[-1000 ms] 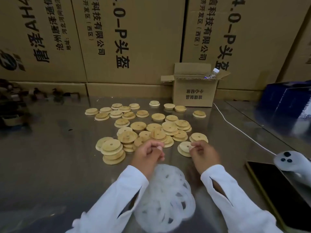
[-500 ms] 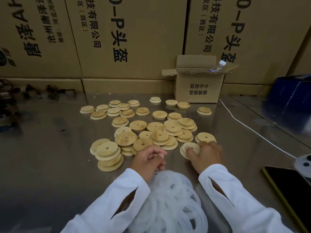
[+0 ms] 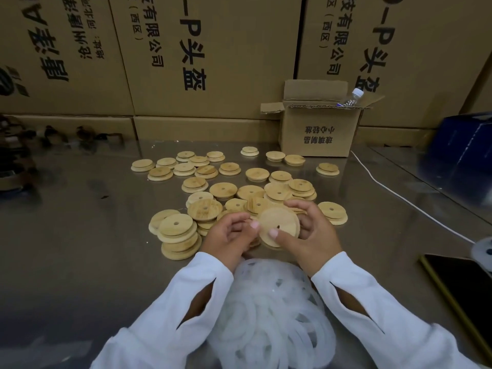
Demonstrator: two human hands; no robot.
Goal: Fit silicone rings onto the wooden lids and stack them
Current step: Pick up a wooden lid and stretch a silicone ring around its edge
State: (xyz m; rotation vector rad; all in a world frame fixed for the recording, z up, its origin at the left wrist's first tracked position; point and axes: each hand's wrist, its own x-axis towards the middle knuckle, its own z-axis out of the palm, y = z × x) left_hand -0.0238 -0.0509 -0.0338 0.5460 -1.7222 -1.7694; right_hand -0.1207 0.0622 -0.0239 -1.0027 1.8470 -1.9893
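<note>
1. A wall of big brown cardboard cartons point(image 3: 213, 49) printed with black characters stands behind the work area
2. A shiny grey metal table point(image 3: 80, 275) carries everything else
3. A heap of translucent white silicone rings point(image 3: 271, 315) lies at the near edge, between the two white sleeves and just below both hands
4. Loose flat round wooden lids point(image 3: 223, 190) are spread over the middle of the table, beyond the hands, some overlapping
5. A small open brown cardboard box point(image 3: 316, 134) sits at the back right, with a clear plastic bottle point(image 3: 352, 97) poking out of it
6. A short stack of wooden lids point(image 3: 178, 235) stands just left of the left hand
7. The right hand point(image 3: 311, 241) grips a single pale round wooden lid point(image 3: 278, 225), raised above the table and tilted, thumb on its near face and fingers curled behind its far edge
8. The left hand point(image 3: 229, 238), fingers curled, pinches at this lid's left edge; whether a ring lies between its fingertips cannot be told
</note>
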